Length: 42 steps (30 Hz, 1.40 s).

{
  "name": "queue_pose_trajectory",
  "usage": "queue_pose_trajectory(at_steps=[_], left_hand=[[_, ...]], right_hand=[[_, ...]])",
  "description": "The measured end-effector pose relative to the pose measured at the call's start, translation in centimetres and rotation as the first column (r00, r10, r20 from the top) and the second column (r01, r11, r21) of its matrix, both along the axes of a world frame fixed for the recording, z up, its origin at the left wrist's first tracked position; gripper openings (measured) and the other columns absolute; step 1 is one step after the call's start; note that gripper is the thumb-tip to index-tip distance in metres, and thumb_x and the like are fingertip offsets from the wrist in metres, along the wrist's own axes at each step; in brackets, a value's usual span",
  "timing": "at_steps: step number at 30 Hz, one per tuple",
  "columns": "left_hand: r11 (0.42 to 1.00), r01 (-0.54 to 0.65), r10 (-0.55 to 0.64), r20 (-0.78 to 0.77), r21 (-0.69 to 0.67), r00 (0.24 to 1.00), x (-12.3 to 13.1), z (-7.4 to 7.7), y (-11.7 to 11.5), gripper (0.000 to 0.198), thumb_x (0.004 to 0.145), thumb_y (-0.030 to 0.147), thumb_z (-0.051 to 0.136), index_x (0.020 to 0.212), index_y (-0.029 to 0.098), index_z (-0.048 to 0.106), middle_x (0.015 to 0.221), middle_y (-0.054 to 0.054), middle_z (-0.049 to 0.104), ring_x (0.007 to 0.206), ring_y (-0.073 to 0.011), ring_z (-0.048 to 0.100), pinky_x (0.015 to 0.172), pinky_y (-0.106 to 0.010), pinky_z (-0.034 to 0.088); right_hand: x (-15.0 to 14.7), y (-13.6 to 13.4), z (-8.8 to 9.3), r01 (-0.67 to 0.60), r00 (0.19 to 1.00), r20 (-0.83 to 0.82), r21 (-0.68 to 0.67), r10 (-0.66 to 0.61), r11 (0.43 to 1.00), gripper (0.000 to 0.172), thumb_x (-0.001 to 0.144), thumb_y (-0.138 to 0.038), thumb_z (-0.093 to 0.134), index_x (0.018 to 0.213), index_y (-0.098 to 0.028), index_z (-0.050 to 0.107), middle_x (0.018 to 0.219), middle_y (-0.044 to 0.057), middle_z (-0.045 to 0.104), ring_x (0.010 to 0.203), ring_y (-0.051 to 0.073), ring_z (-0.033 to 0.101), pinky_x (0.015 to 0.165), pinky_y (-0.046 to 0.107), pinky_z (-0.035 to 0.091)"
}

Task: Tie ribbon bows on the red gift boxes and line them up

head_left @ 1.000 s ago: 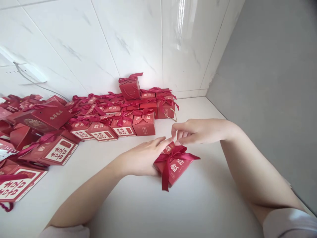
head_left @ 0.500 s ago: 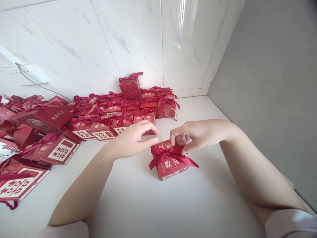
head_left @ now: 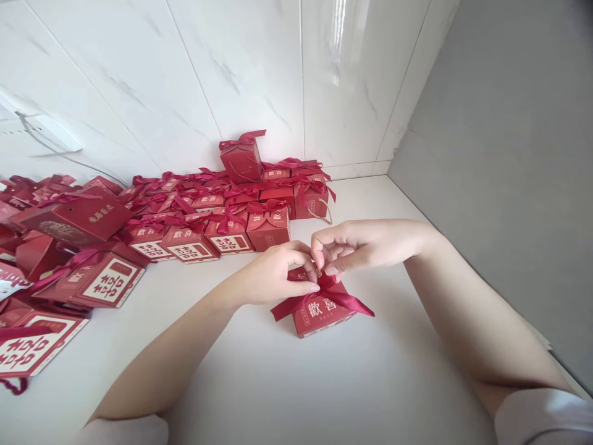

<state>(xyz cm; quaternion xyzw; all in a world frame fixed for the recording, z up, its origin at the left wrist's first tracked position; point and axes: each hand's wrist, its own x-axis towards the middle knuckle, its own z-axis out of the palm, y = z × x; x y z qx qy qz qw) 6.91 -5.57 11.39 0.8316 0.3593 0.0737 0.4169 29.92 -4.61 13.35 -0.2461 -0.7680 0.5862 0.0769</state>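
A small red gift box [head_left: 319, 318] with light lettering stands on the white table in front of me. A dark red ribbon [head_left: 353, 303] is tied in a bow over its top, with tails out to both sides. My left hand [head_left: 285, 272] pinches the bow from the left, thumb and fingers at the left loop. From the right, my right hand [head_left: 354, 250] pinches the ribbon near the knot, its fingers curled. The fingers of both hands nearly meet and cover part of the bow and the back of the box top.
Rows of similar ribboned boxes [head_left: 189, 242] stand along the tiled wall [head_left: 259, 68], with one box [head_left: 241, 162] on top. More boxes [head_left: 113, 281] lie piled at the left. A grey panel [head_left: 514, 161] bounds the right side of the white table [head_left: 324, 389].
My left hand has moved right and down onto the bow and closed on it. My right hand has shifted slightly left over the knot. The box stays in place.
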Motion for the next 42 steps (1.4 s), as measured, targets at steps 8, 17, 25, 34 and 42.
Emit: queue_pose_trajectory(at_steps=[8, 17, 25, 34, 42], left_hand=[[1.0, -0.004, 0.005, -0.053, 0.015, 0.999, 0.2, -0.4, -0.1, 0.011, 0.082, 0.034, 0.069, 0.085, 0.023, 0.069, 0.119, 0.001, 0.061, 0.099, -0.0169, 0.064, 0.087, -0.03, 0.051], [0.986, 0.002, 0.014, -0.094, 0.166, 0.995, -1.2, 0.0, 1.6, 0.015, 0.085, 0.036, 0.066, 0.09, 0.022, 0.069, 0.119, -0.002, 0.06, 0.105, -0.0197, 0.061, 0.091, -0.033, 0.049], [0.999, -0.006, 0.009, -0.085, 0.036, 0.996, -1.4, 0.0, 2.3, 0.014, 0.083, 0.036, 0.068, 0.086, 0.022, 0.068, 0.108, 0.0, 0.062, 0.099, -0.0189, 0.061, 0.086, -0.031, 0.047], [0.999, 0.036, -0.039, -0.088, -0.036, 0.995, -1.3, -0.4, 3.2, 0.011, 0.081, 0.032, 0.069, 0.082, 0.021, 0.069, 0.101, 0.001, 0.062, 0.092, -0.0163, 0.06, 0.084, -0.029, 0.044], [0.998, 0.057, -0.059, -0.122, -0.018, 0.991, -2.8, 1.5, 3.1, 0.015, 0.086, 0.035, 0.063, 0.095, 0.025, 0.07, 0.114, -0.001, 0.065, 0.103, -0.0189, 0.061, 0.089, -0.03, 0.047]], right_hand=[[0.2, 0.9, -0.9, -0.053, 0.991, 0.128, 0.125, 0.037, 0.991, 0.014, 0.088, -0.018, 0.064, 0.101, -0.02, 0.063, 0.108, 0.003, 0.071, 0.078, 0.012, 0.062, 0.068, 0.023, 0.047], [-0.1, 1.2, -1.5, -0.001, 1.0, -0.008, 0.051, 0.001, 0.999, 0.015, 0.093, -0.025, 0.061, 0.106, -0.019, 0.062, 0.105, 0.005, 0.067, 0.07, 0.01, 0.061, 0.07, 0.026, 0.052], [-1.6, 2.2, -3.4, 0.091, 0.995, -0.051, 0.089, -0.087, 0.992, 0.011, 0.093, -0.029, 0.06, 0.098, -0.019, 0.061, 0.094, 0.002, 0.065, 0.069, 0.01, 0.054, 0.061, 0.023, 0.046], [-1.5, 2.7, -4.3, 0.158, 0.986, -0.074, 0.182, -0.147, 0.971, 0.005, 0.09, -0.022, 0.059, 0.094, -0.02, 0.057, 0.086, 0.0, 0.061, 0.069, 0.01, 0.052, 0.058, 0.022, 0.041], [-0.9, 2.2, -2.8, 0.15, 0.988, -0.054, 0.149, -0.144, 0.977, 0.012, 0.091, -0.028, 0.06, 0.099, -0.02, 0.06, 0.082, -0.001, 0.058, 0.069, 0.011, 0.052, 0.064, 0.025, 0.044]])
